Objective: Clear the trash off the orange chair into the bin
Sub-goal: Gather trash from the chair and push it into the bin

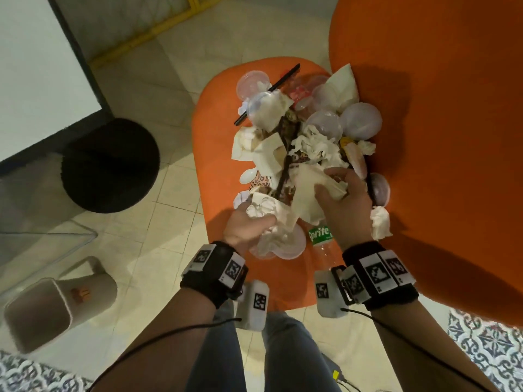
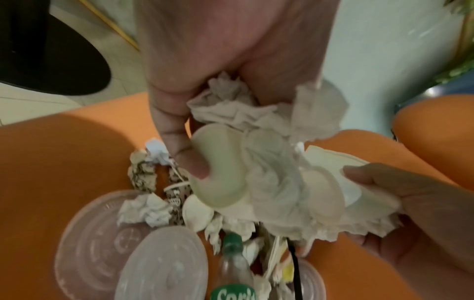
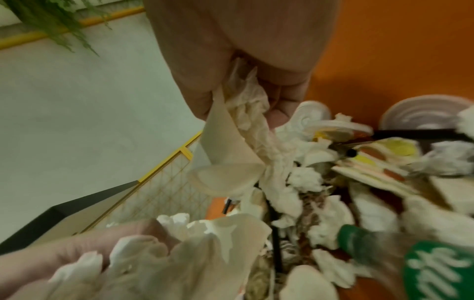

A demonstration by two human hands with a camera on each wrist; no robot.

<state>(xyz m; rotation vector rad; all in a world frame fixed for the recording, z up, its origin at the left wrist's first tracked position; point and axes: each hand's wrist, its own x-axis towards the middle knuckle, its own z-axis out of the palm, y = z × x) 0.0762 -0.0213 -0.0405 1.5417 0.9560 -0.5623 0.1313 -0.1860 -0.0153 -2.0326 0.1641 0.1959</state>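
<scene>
A heap of trash [image 1: 300, 137] covers the orange chair [image 1: 215, 154] seat: crumpled napkins, clear plastic lids, a black straw [image 1: 267, 94], printed wrappers and a Sprite bottle [image 1: 321, 241]. My left hand [image 1: 249, 224] grips crumpled napkins [image 2: 231, 109] and a plastic lid at the near edge of the heap. My right hand [image 1: 339, 193] grips a wad of white napkins [image 3: 246, 105] just right of it. The bin [image 1: 42, 306] lies tipped on the floor at the lower left, its mouth facing me.
A round black stool [image 1: 110, 165] stands on the tiled floor left of the chair. A glass table edge [image 1: 48, 239] sits beside the bin. The chair's tall orange back [image 1: 438, 108] rises on the right. My legs [image 1: 254, 357] stand at the chair's front.
</scene>
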